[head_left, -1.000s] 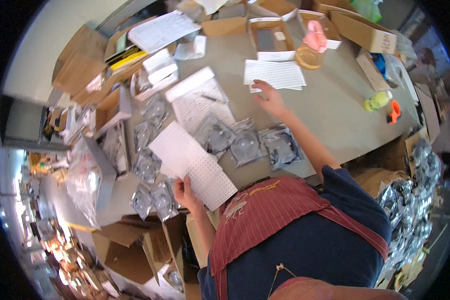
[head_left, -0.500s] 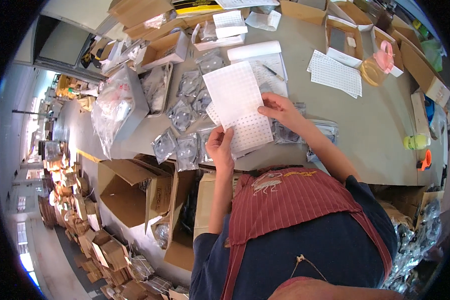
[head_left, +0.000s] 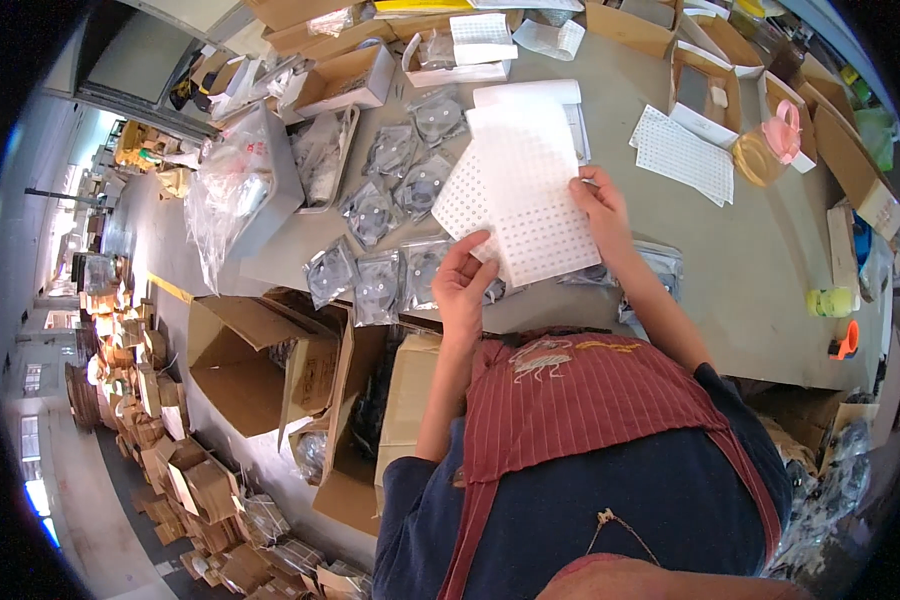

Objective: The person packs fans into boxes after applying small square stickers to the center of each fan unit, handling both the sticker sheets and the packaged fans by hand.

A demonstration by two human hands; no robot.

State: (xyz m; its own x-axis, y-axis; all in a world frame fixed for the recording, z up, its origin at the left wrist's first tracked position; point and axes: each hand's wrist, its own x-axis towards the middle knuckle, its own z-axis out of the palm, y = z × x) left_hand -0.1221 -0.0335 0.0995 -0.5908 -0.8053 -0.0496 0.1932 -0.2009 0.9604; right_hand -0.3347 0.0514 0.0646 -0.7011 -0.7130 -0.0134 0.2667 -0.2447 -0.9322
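Observation:
In front of me is a white sticker sheet printed with rows of small marks. My right hand pinches its right edge. A second sticker sheet fans out from behind it to the left. My left hand is closed at the lower left, thumb and fingers on the sheets' edge; which sheet it grips is partly hidden. Under and left of the sheets lie several clear plastic bags with dark round parts. A notepad is partly covered by the sheets.
More printed sheets lie right of centre, beside a pink-lidded bottle. Small cardboard boxes line the far edge. A grey bin with plastic and a tray stand left. Open cartons sit below the table; an orange ring-shaped tool lies right.
The sheets have shifted to the right and fanned apart, with the second sheet showing more at the left. The pen on the notepad is now covered. Both hands have moved slightly right.

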